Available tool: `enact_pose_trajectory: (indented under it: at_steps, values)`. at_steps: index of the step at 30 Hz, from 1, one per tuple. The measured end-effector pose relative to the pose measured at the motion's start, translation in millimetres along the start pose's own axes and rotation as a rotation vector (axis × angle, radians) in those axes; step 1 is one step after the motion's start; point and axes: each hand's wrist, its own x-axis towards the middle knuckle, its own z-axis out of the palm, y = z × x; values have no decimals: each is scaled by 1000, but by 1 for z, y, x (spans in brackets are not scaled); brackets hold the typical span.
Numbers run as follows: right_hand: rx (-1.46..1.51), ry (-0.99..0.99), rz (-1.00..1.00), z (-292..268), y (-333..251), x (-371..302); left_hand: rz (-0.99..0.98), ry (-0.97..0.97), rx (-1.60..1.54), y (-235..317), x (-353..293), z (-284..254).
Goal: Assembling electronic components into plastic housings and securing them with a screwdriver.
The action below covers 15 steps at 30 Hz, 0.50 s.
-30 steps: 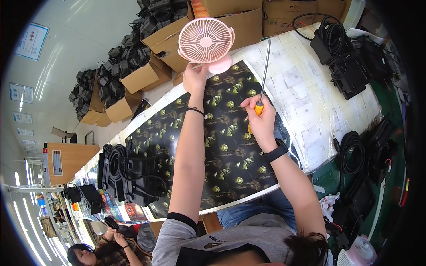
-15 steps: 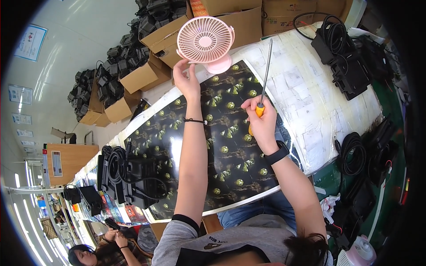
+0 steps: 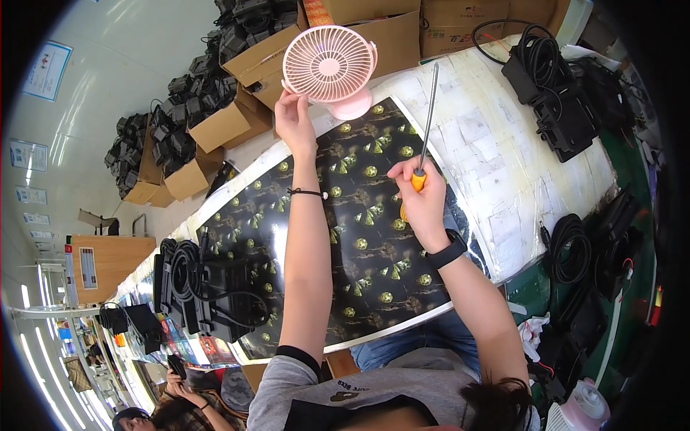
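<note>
A pink desk fan (image 3: 330,66) with a round grille stands at the far edge of the table, on a dark sheet printed with a yellow-green pattern (image 3: 370,237). My left hand (image 3: 294,126) reaches to the lower left of its grille, thumb and fingertips drawn together at the rim there. Whether a small part sits between those fingers is hidden. In my right hand (image 3: 422,192) is a screwdriver (image 3: 429,118) with a yellow handle and a long metal shaft, tip pointing up and away from me. The screwdriver is apart from the fan.
Black cased devices with coiled cables lie at the left (image 3: 215,291) and far right (image 3: 564,122) of the table. Cardboard boxes (image 3: 233,118) holding similar black units stand beyond it. A second pink fan (image 3: 586,409) is at lower right. Another person (image 3: 183,402) sits at lower left.
My left hand's fingers have drawn closer together beside the fan's grille. My right hand holds the screwdriver nearly as before. The other person at lower left has shifted downward.
</note>
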Motion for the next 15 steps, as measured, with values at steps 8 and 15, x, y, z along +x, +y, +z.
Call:
enact_pose_trajectory:
  at_steps: [8, 15]
  values:
    - [9, -8, 2, 1, -2, 0, -3, 13, -63, -1, 4, 0]
    - [17, -19, 2, 3, -2, -1, -66, 42, -28, -13, 10, -8]
